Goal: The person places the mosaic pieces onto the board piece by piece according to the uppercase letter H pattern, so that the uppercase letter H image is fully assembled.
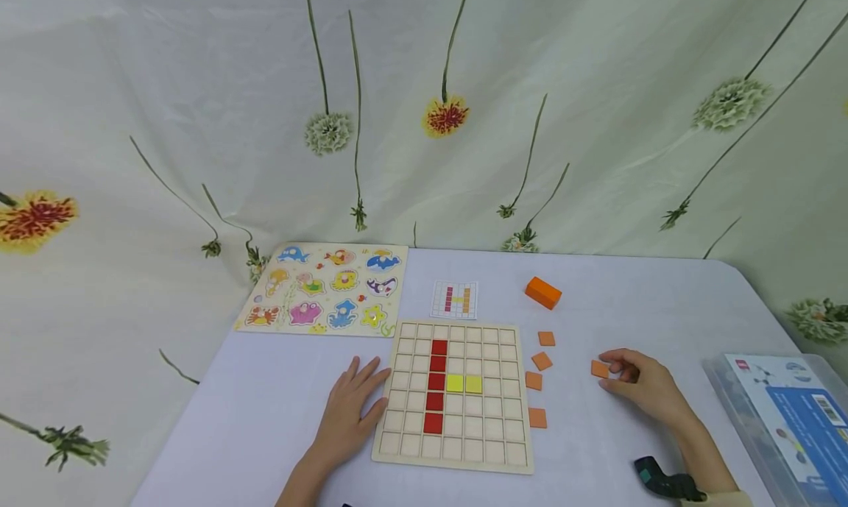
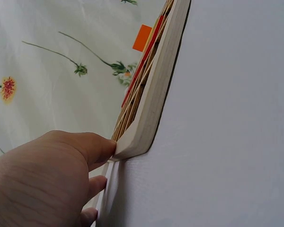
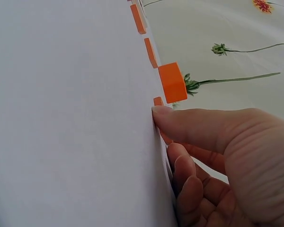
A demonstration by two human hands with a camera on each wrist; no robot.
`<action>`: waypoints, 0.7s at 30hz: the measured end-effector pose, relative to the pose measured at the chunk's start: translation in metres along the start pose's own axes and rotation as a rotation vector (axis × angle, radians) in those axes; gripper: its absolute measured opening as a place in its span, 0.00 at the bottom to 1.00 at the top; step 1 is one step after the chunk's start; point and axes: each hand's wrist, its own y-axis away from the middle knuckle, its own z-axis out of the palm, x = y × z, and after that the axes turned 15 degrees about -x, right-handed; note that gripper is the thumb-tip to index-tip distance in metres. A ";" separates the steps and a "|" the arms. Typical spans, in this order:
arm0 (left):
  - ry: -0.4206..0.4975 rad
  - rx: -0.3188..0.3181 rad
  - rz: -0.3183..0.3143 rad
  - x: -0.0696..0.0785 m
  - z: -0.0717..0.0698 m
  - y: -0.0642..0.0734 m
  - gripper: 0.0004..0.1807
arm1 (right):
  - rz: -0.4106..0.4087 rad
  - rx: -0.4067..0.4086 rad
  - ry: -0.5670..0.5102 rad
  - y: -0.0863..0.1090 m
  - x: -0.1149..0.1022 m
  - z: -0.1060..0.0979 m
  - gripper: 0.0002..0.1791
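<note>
A wooden grid board (image 1: 486, 459) lies flat on the table, with a column of several red square tiles (image 1: 434, 382) and two yellow tiles (image 1: 473, 384) in its cells. My left hand (image 1: 351, 411) lies with its fingers spread at the board's left edge; the left wrist view has the thumb (image 2: 102, 147) touching the board's corner. Out to the right, my right hand (image 1: 639, 382) pinches an orange square tile (image 1: 599, 369) between thumb and index finger, low over the tabletop. Several more orange tiles (image 1: 537, 418) lie loose in a rough column along the board's right side.
Behind the board is a small pattern card (image 1: 454, 300) showing a coloured grid. An orange block (image 1: 543, 293) stands at the back. A sea-animal puzzle board (image 1: 321, 290) occupies the back left. At the right edge sits a clear plastic case (image 1: 782, 411) with a printed sheet.
</note>
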 end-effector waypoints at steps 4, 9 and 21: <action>0.022 -0.018 -0.014 0.000 0.000 0.000 0.24 | -0.013 0.004 0.016 0.001 0.000 -0.001 0.19; 0.035 -0.039 -0.031 -0.001 0.000 0.000 0.25 | -0.035 0.005 0.015 0.002 0.000 -0.002 0.15; 0.027 -0.049 -0.047 -0.001 0.000 0.000 0.25 | -0.025 0.009 0.014 0.001 -0.007 -0.003 0.15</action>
